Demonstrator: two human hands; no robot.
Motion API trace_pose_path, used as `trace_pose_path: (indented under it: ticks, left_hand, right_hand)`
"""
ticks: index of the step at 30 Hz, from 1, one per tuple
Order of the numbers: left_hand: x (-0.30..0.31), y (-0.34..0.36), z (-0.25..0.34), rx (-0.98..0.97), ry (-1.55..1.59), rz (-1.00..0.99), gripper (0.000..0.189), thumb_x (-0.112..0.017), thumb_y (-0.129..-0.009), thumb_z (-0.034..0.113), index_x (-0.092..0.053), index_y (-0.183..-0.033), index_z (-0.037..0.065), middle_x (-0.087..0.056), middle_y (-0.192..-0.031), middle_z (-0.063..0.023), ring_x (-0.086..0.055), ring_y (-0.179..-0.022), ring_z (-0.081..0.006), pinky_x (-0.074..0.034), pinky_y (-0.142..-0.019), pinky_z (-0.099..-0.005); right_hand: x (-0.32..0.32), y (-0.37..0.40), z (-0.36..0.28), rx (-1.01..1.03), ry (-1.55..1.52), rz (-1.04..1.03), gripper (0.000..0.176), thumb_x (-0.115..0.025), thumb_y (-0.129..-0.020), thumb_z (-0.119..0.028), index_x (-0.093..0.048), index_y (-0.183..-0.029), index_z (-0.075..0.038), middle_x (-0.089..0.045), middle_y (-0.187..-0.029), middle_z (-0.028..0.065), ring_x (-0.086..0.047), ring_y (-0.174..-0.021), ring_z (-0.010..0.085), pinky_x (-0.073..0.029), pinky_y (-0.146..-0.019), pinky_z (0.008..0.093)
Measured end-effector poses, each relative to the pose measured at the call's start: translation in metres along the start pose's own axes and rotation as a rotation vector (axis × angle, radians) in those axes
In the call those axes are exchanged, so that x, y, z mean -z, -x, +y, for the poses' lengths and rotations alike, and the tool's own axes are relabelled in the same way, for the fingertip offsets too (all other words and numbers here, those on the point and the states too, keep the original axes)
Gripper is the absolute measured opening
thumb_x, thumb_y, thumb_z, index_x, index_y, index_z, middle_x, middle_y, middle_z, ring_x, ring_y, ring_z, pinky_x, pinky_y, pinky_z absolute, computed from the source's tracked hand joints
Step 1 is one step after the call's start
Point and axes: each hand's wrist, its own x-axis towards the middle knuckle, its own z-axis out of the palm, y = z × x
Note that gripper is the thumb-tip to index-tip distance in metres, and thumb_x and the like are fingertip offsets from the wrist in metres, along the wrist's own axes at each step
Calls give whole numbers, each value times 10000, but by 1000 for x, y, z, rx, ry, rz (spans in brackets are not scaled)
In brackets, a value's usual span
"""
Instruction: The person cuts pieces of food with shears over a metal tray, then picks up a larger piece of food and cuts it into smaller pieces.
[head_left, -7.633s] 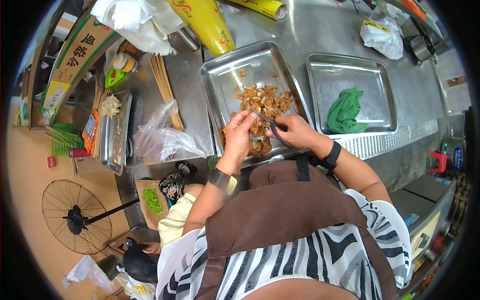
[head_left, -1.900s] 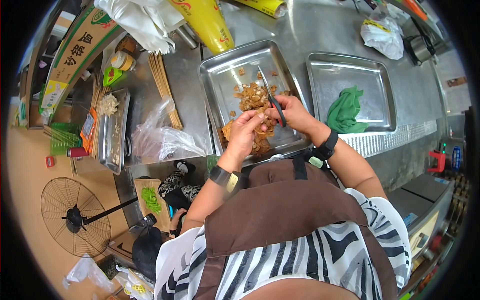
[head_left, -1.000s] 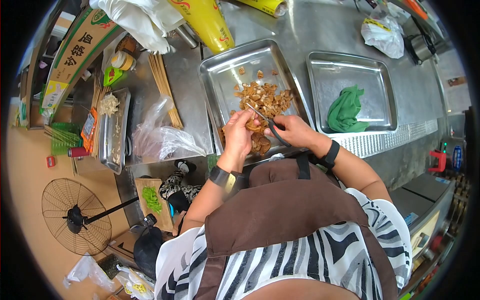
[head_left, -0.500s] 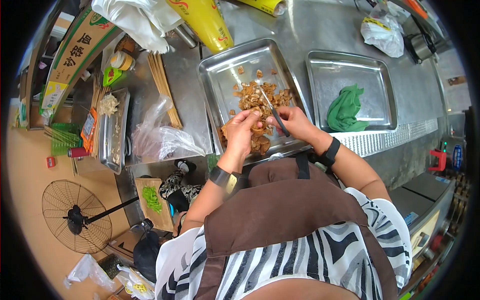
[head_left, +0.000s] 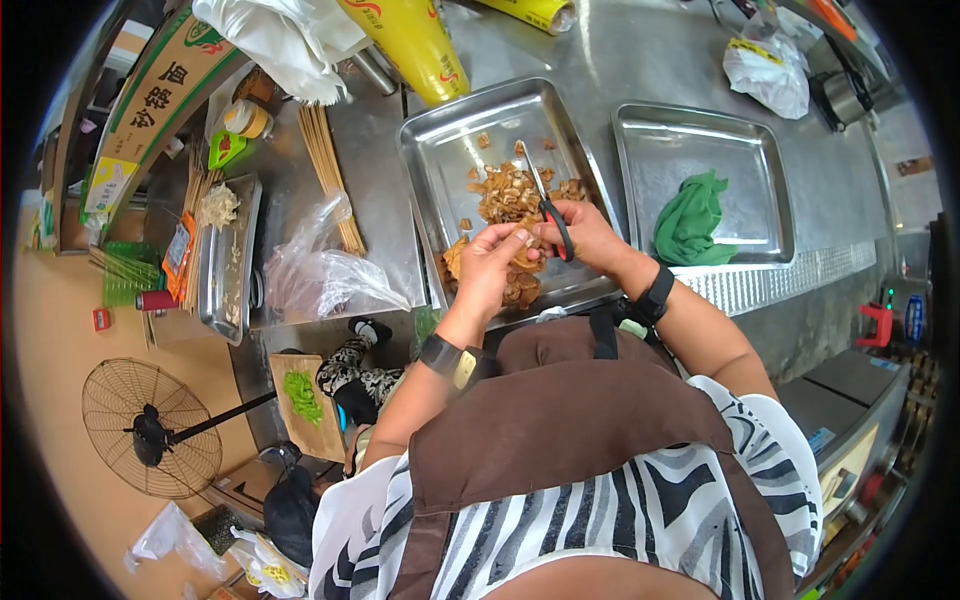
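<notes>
Over a steel tray (head_left: 420, 165), my right hand (head_left: 592, 240) is closed on scissors (head_left: 561, 232) with a black and red handle, their blades pointing away over the food. My left hand (head_left: 484, 265) pinches a soft brown piece of food (head_left: 528, 252), its fingertips close to those of my right hand. Small cut brown pieces (head_left: 505, 192) are heaped in the middle of the tray, with a few scattered toward its far end. Larger brown chunks (head_left: 520, 290) lie at the near end, partly hidden under my hands.
Right of my tray, another steel tray (head_left: 622, 150) holds a green cloth (head_left: 690, 220). To the left are bamboo skewers (head_left: 325, 160), a clear plastic bag (head_left: 325, 275) and a narrow tray (head_left: 243, 300). Below left, a person (head_left: 290, 515) is near a board (head_left: 318, 435) with chopped greens.
My right hand has turned and shifted slightly, so the looped scissor handle now shows. The blades point a little further up the tray, and both hands are closer together.
</notes>
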Motion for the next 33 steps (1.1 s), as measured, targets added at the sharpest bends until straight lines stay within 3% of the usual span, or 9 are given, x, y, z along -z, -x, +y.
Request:
trace_pose_path:
  ticks: [2,5,8,11,12,15,21,33]
  left_hand:
    - [1,-2,0,9,-18,152,184,-595,-880,116,-580,-1006,-18,-635,-850,-59,-621,-723,-115,-466,-611,-213]
    - [5,-5,0,-37,142,198,162,-604,-874,112,-581,-989,1,-631,-834,-54,-624,-721,-110,-437,-557,-196]
    - [6,-5,2,-75,197,266,138,-605,-873,105,-586,-972,12,-628,-841,-49,-626,-726,-113,-436,-548,-197]
    - [10,-12,-5,-149,211,298,121,-610,-867,93,-585,-946,4,-624,-840,-50,-615,-713,-112,-448,-566,-201]
    - [7,-11,-3,-146,211,294,121,-610,-867,93,-585,-946,4,-624,-840,-50,-615,-713,-112,-448,-566,-201]
    - [0,-8,0,-151,147,339,113,-608,-865,75,-582,-929,-15,-621,-834,-57,-599,-701,-112,-461,-608,-217]
    - [1,-9,-2,-148,171,290,119,-597,-863,53,-578,-936,-40,-616,-820,-69,-591,-703,-120,-462,-659,-234]
    - [1,-11,1,-115,175,275,165,-620,-852,75,-579,-964,-39,-619,-826,-58,-599,-690,-105,-465,-584,-219]
  right_hand:
    - [0,0,1,24,34,4,175,-652,-828,-206,-585,-817,-45,-573,-638,0,-531,-570,72,-399,-517,199]
    - [1,6,-4,63,133,42,217,-654,-826,-243,-591,-840,-36,-552,-645,-7,-491,-572,66,-383,-523,206]
    - [2,22,-4,118,464,-5,395,-672,-780,-406,-583,-808,-23,-501,-648,15,-417,-596,109,-351,-538,265]
    - [2,26,5,85,719,-100,459,-660,-770,-455,-557,-768,-8,-486,-620,66,-429,-584,159,-363,-546,309]
    - [-3,30,2,135,732,-81,485,-655,-767,-472,-540,-752,-1,-481,-600,117,-438,-564,210,-372,-547,348]
    - [-9,29,0,127,735,-42,487,-648,-775,-477,-543,-738,-3,-498,-593,137,-444,-552,240,-374,-543,369]
    - [-9,21,9,134,755,-5,479,-625,-809,-465,-553,-711,-2,-511,-595,136,-471,-556,240,-380,-541,371]
    - [-11,19,8,181,753,38,446,-632,-823,-416,-569,-689,5,-487,-559,133,-454,-520,222,-366,-507,364]
